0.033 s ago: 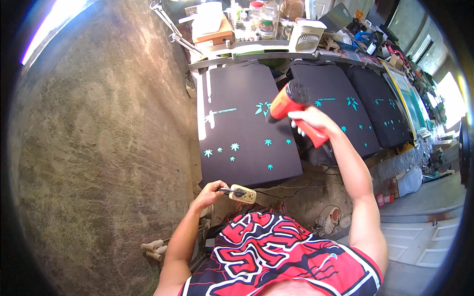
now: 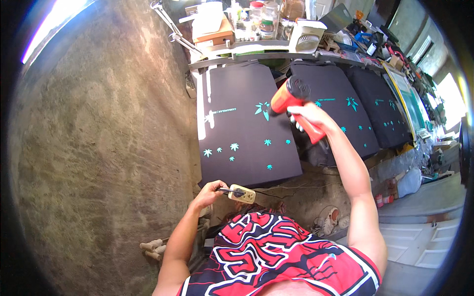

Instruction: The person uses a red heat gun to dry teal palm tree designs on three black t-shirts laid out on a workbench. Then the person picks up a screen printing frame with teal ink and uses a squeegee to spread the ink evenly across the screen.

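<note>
My right hand (image 2: 308,114) is closed round the handle of a red and black heat gun (image 2: 285,96). It hangs above the right side of a black cloth panel (image 2: 242,98) printed with green leaf shapes, its dark nozzle tilted down to the left. Lower left, my left hand (image 2: 210,194) pinches a black cord (image 2: 223,190) close to its plug. That plug sits in a cream extension socket (image 2: 248,196), which hangs off the near edge of the panel.
Two more black printed panels (image 2: 331,84) (image 2: 377,108) lie to the right. Jars (image 2: 266,27) and boxes crowd a shelf behind. A rough brown wall (image 2: 108,138) rises on the left. Cords (image 2: 301,187) and shoes (image 2: 332,219) are on the floor.
The heat gun and my right hand have shifted slightly, away from me. My left hand and the socket have hardly moved.
</note>
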Action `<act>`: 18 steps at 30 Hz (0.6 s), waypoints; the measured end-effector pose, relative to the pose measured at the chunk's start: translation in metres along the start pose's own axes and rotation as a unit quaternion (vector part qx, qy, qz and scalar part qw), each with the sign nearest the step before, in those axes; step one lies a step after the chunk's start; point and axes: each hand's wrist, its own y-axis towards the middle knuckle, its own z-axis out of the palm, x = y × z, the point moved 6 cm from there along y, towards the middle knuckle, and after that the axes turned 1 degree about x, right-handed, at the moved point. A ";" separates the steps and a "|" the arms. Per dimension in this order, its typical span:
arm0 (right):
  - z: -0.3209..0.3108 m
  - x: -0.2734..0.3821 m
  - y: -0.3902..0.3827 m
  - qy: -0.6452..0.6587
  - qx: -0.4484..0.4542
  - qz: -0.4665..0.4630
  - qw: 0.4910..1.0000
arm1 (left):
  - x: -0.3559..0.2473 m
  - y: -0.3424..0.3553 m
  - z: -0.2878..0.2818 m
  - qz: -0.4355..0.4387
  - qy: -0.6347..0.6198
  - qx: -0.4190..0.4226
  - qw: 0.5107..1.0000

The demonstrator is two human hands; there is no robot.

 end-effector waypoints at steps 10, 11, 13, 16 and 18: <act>-0.016 0.019 0.065 -0.022 0.043 0.036 0.998 | 0.000 0.010 -0.008 -0.002 -0.137 -0.012 0.990; -0.020 0.018 0.066 -0.082 0.035 0.056 0.994 | 0.002 0.010 -0.010 -0.002 -0.175 -0.016 0.984; -0.021 0.021 0.067 -0.098 0.023 0.036 0.994 | 0.006 0.011 -0.012 0.004 -0.220 -0.021 0.975; -0.018 0.023 0.066 -0.019 0.005 -0.001 1.000 | 0.007 0.011 -0.014 0.015 -0.232 -0.026 0.972; -0.018 0.024 0.066 -0.011 0.007 -0.008 1.000 | 0.008 0.010 -0.015 0.003 -0.221 -0.039 0.974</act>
